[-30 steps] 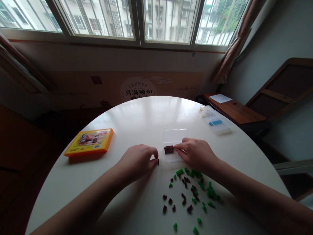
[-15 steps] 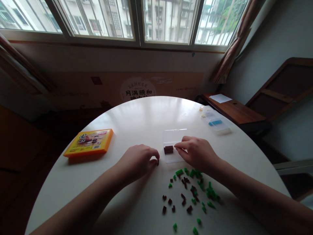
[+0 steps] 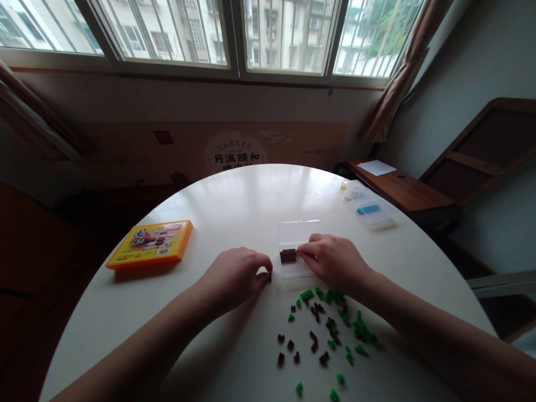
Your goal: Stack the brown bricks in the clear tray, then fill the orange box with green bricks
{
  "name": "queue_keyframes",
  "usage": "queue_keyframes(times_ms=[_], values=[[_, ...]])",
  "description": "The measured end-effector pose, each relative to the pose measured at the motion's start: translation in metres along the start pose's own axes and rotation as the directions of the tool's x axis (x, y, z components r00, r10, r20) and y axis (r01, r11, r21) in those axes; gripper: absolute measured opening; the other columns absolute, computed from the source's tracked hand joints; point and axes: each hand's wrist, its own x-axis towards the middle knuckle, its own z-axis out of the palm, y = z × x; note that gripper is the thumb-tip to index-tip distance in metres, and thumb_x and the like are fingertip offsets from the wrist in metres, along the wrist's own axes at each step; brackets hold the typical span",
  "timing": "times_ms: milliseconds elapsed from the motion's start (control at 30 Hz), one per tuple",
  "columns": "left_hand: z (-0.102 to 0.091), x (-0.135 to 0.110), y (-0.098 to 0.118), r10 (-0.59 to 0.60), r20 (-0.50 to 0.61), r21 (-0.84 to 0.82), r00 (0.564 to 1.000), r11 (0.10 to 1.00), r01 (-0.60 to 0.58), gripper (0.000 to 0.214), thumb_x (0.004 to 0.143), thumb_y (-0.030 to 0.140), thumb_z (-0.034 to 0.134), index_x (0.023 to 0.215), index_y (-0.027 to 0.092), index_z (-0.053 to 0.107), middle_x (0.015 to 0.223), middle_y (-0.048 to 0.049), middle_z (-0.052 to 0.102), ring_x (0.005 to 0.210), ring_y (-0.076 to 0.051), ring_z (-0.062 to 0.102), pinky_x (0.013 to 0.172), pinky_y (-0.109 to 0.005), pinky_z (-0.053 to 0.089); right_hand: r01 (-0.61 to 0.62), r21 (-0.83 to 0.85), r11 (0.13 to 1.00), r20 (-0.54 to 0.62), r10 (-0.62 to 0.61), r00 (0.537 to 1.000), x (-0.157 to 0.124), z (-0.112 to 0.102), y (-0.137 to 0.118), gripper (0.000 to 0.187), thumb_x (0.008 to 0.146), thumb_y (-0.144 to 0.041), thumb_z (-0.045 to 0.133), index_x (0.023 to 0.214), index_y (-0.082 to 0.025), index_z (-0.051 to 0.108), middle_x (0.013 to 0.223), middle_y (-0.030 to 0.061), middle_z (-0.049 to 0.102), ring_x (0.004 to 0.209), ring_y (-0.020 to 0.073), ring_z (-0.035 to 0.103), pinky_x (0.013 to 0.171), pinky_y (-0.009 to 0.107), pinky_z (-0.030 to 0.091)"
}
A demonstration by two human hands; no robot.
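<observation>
My left hand [image 3: 240,274] rests on the white table with thumb and finger closed on a small dark brown block [image 3: 270,276]. To its right lies an open clear plastic box [image 3: 298,230], its lid raised at the back. A row of brown blocks [image 3: 287,256] sits at the left inside that box. My right hand [image 3: 333,255] reaches over the box, fingertips pinched at the right end of the row; whether a block is between them is hidden. Loose green blocks [image 3: 363,332] and brown blocks [image 3: 314,340] are scattered on the table nearer to me.
An orange-edged yellow game box [image 3: 151,244] lies at the table's left. Toward the far right edge stand clear plastic boxes [image 3: 368,204], one with blue pieces in it. A brown wooden desk [image 3: 410,187] with a paper sheet [image 3: 377,167] stands beyond the round table [image 3: 234,206].
My right hand has shifted slightly left, its fingertips now against the end of the brown row. My left hand has stayed in place with its block.
</observation>
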Motion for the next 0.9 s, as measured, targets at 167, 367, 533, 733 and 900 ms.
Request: queue_keyframes(times_ms=[167, 367, 533, 733, 900], values=[[0.0009, 0.0003, 0.0003, 0.004, -0.017, 0.000, 1.000, 1.000, -0.004, 0.020, 0.082, 0.029, 0.057, 0.091, 0.030, 0.075, 0.089, -0.0027, 0.075, 0.083, -0.022, 0.067, 0.074, -0.032, 0.049, -0.017, 0.005, 1.000, 0.016, 0.017, 1.000, 0.0009, -0.0006, -0.0008, 0.027, 0.096, -0.032, 0.049, 0.098, -0.032, 0.075, 0.089, -0.0003, 0.069, 0.078, 0.0139, 0.062, 0.061, 0.027, 0.034], [0.0002, 0.0005, 0.0012, -0.002, -0.007, -0.003, 1.000, 1.000, 0.002, 0.021, 0.082, 0.030, 0.057, 0.092, 0.030, 0.075, 0.091, -0.0030, 0.076, 0.083, -0.022, 0.067, 0.074, -0.032, 0.049, -0.019, 0.018, 1.000, 0.006, 0.018, 1.000, 0.0012, 0.0002, -0.0014, 0.026, 0.096, -0.033, 0.049, 0.099, -0.032, 0.075, 0.087, 0.0000, 0.069, 0.077, 0.0146, 0.061, 0.061, 0.026, 0.033], [-0.0004, 0.0005, 0.0018, -0.010, 0.001, 0.002, 1.000, 1.000, 0.010, 0.021, 0.083, 0.030, 0.056, 0.092, 0.030, 0.075, 0.091, -0.0028, 0.076, 0.084, -0.023, 0.066, 0.075, -0.033, 0.048, -0.012, 0.021, 1.000, -0.008, 0.012, 1.000, 0.0007, 0.0006, -0.0011, 0.027, 0.096, -0.033, 0.048, 0.097, -0.032, 0.075, 0.086, 0.0001, 0.069, 0.076, 0.0145, 0.060, 0.060, 0.027, 0.032], [-0.0011, 0.0007, 0.0026, -0.014, 0.011, 0.002, 1.000, 1.000, 0.013, 0.020, 0.084, 0.029, 0.056, 0.092, 0.031, 0.074, 0.091, -0.0019, 0.075, 0.084, -0.023, 0.066, 0.074, -0.034, 0.048, -0.004, 0.047, 0.999, -0.043, 0.006, 0.999, 0.0007, 0.0019, -0.0003, 0.026, 0.095, -0.034, 0.050, 0.100, -0.033, 0.075, 0.089, -0.0008, 0.069, 0.073, 0.0140, 0.061, 0.060, 0.027, 0.032], [0.0000, 0.0014, 0.0018, 0.000, 0.008, -0.008, 1.000, 1.000, 0.000, 0.020, 0.084, 0.028, 0.056, 0.090, 0.031, 0.075, 0.089, -0.0014, 0.075, 0.082, -0.022, 0.066, 0.073, -0.032, 0.047, 0.009, 0.070, 0.998, -0.092, -0.002, 0.996, -0.0020, -0.0015, 0.0009, 0.025, 0.093, -0.031, 0.051, 0.098, -0.030, 0.076, 0.090, 0.0005, 0.069, 0.073, 0.0135, 0.060, 0.060, 0.026, 0.033]])
